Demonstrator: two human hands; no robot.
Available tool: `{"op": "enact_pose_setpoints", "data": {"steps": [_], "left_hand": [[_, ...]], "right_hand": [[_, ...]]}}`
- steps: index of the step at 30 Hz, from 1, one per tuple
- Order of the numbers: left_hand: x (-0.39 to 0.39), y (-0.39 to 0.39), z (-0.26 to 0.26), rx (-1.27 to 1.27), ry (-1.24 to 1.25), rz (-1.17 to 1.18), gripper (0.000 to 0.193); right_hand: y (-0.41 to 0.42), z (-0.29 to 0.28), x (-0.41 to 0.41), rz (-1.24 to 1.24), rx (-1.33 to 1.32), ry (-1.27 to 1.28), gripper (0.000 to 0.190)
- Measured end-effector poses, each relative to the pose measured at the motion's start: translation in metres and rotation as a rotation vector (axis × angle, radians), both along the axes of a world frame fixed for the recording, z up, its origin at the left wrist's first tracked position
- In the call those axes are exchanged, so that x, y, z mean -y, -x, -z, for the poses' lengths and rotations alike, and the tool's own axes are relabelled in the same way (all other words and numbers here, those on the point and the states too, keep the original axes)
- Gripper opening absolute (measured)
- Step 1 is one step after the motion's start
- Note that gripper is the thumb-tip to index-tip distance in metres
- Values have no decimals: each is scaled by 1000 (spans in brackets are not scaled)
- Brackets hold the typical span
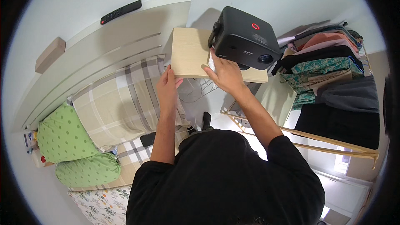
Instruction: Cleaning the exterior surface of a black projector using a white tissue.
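My left hand (168,84) is at the front left corner of a light wooden shelf board (189,51), with its fingers at the edge. Spread over the right part of that board, my right hand (225,72) presses on a white cloth or tissue (212,64), most of which the hand hides. Right beside and above this hand stands a black projector (250,37) on a stand, its lens towards me. The projector covers the back right part of the board.
A black remote control (121,12) and a wooden block (50,55) lie along the headboard's top (165,1). Plaid pillow (109,106), green polka-dot pillows (67,134) and a dark phone (147,139) are at left. Clothes (325,65) hang on a wooden rack (331,150) at right.
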State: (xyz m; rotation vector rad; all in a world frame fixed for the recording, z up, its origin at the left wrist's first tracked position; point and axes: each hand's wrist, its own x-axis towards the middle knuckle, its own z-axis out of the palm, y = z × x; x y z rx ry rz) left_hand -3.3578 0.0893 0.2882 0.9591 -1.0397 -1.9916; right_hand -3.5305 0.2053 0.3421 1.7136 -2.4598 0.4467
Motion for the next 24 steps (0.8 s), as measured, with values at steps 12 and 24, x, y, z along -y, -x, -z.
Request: {"op": "enact_pose_setpoints", "data": {"steps": [12,24], "left_hand": [[2,-2,1,36,15,2,43],[10,62,-65,203,937,199,85]], "right_hand": [[29,0,-72,78,-66,76,56],[34,-14,-134,516,649,991,31]]}}
